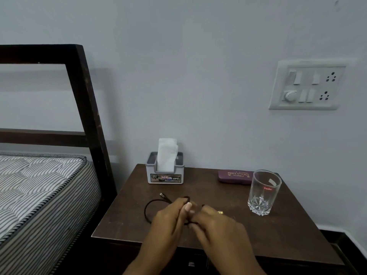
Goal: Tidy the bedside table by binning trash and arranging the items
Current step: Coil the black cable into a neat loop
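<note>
Both my left hand (168, 217) and right hand (214, 223) pinch the black cable (148, 207), half-coiled at the table's (278, 235) front. No trash shows; tissue box (165, 173), glasses case (235, 176) and glass (263, 192) look arranged, so coiling remains.

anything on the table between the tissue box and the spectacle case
No. In the head view the stretch of bedside table between the tissue box and the spectacle case is bare wood along the wall.

Both hands, left (168, 219) and right (216, 225), pinched on a black cable (148, 207) over the bedside table (218, 199).
</note>
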Available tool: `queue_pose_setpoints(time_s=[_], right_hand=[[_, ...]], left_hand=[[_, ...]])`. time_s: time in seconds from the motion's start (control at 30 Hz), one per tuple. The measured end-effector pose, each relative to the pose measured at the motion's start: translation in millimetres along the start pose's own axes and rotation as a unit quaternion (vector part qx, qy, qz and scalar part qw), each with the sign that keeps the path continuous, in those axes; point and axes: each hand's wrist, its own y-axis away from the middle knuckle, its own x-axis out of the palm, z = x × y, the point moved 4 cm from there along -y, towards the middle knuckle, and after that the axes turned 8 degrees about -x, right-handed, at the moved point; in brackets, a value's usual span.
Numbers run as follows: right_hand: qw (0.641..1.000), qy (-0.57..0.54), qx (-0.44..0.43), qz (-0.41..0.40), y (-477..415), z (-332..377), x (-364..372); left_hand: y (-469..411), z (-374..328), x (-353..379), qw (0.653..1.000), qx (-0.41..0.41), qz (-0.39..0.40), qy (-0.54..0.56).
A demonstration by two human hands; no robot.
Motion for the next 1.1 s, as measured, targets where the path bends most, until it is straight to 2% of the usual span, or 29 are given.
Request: queue_pose_setpoints(time_s=[0.07, 0.13, 0.2, 0.27, 0.33, 0.43, 0.5, 0.57, 0.6, 0.7, 0.77, 0.83, 0.93, 1.0, 1.1], right_hand=[[1.000, -0.006, -0.003, -0.010, -1.0, -1.8, -4.6], [0.997, -0.052, 0.003, -0.055, -2.3, -5.7, -5.0], [0.988, -0.118, 0.012, -0.103, -5.6, -12.3, -3.2], [0.967, -0.211, 0.030, -0.137, -10.2, -22.7, -1.3], [0.939, -0.303, 0.043, -0.157, -13.3, -27.0, -0.9], [0.892, -0.426, 0.075, -0.133, -16.6, -25.6, 3.5], [0.871, -0.469, 0.082, -0.122, -20.4, -24.1, 5.5], [0.849, -0.504, 0.095, -0.126, -23.4, -24.0, 5.6], [0.835, -0.525, 0.107, -0.126, -24.2, -24.0, 5.9], [0.801, -0.572, 0.128, -0.121, -25.9, -21.0, 9.0], [0.812, -0.555, 0.121, -0.137, -26.1, -16.7, 11.8], [0.837, -0.515, 0.108, -0.149, -23.3, -12.4, 15.9], [0.920, -0.359, 0.093, -0.129, -13.9, -9.6, 20.9], [0.968, -0.226, 0.088, -0.061, -9.6, -3.6, 19.3], [0.988, -0.123, 0.084, 0.027, -6.7, 8.4, 11.4]], left_hand=[[-0.8, 3.4, -4.4, 0.998, -0.003, 0.006, -0.065], [-4.7, 6.5, -8.6, 0.993, -0.027, 0.018, -0.113], [-7.6, 5.4, -8.6, 0.991, -0.065, 0.055, -0.100], [-4.8, 0.7, -4.7, 0.979, -0.152, 0.121, 0.055], [-1.0, -3.0, -2.1, 0.941, -0.227, 0.160, 0.196], [-0.5, -5.1, -1.1, 0.886, -0.283, 0.151, 0.335], [-1.3, -5.5, -0.1, 0.829, -0.314, 0.145, 0.439], [0.1, -9.0, 0.7, 0.781, -0.330, 0.152, 0.508], [1.3, -10.5, 0.8, 0.769, -0.334, 0.153, 0.523], [2.4, -16.5, -0.9, 0.759, -0.330, 0.129, 0.546], [1.1, -20.1, -1.9, 0.750, -0.321, 0.097, 0.570], [-2.0, -22.9, -3.2, 0.747, -0.306, 0.069, 0.587], [-10.1, -22.9, -8.6, 0.764, -0.270, 0.047, 0.585], [-16.0, -21.6, -12.5, 0.789, -0.251, 0.051, 0.558], [-21.8, -17.8, -16.9, 0.862, -0.231, 0.055, 0.447]])
